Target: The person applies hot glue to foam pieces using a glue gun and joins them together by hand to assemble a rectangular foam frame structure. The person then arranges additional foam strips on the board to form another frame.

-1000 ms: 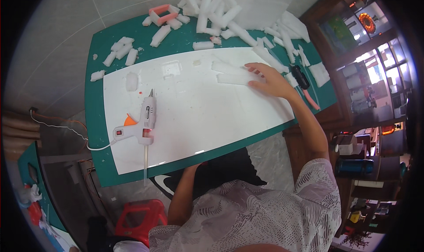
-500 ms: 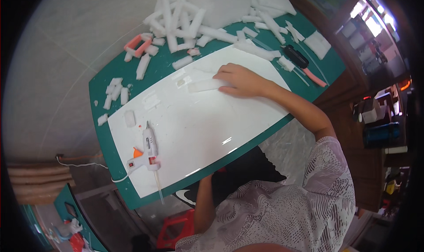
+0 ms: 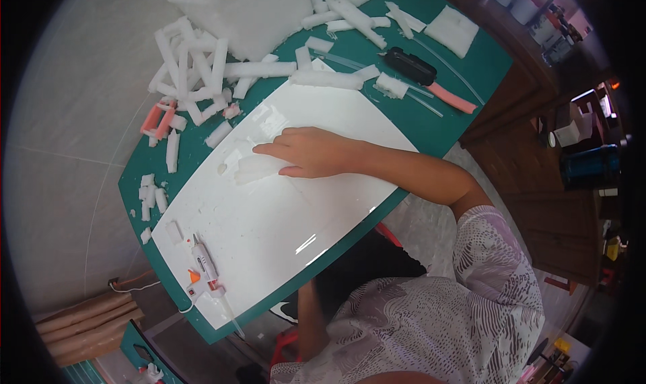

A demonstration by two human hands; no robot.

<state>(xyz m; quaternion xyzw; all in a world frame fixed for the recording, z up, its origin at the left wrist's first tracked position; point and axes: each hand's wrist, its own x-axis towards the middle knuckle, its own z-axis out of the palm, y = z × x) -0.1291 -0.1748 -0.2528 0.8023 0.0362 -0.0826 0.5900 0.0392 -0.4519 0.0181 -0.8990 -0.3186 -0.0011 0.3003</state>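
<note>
My right hand lies over a short white foam strip on the glossy white board. Its thumb rests along the near edge, and the index finger reaches forward over the far side, so the hand is closed on the strip. The strip's left end sticks out past the fingers, beside a small pale blob. Of my left arm only the forearm shows, below the table's near edge; the hand itself is hidden there. A white glue gun with an orange trigger lies at the board's left end.
Behind the board are a joined white foam frame, a large foam block and loose foam strips. A pink foam piece sits far left. A black-and-pink tool and clear glue sticks lie on the green table.
The whole view has shifted and turned. My right hand has slid leftward along the foam strip, covering more of it. The strip stays near the pale blob.
</note>
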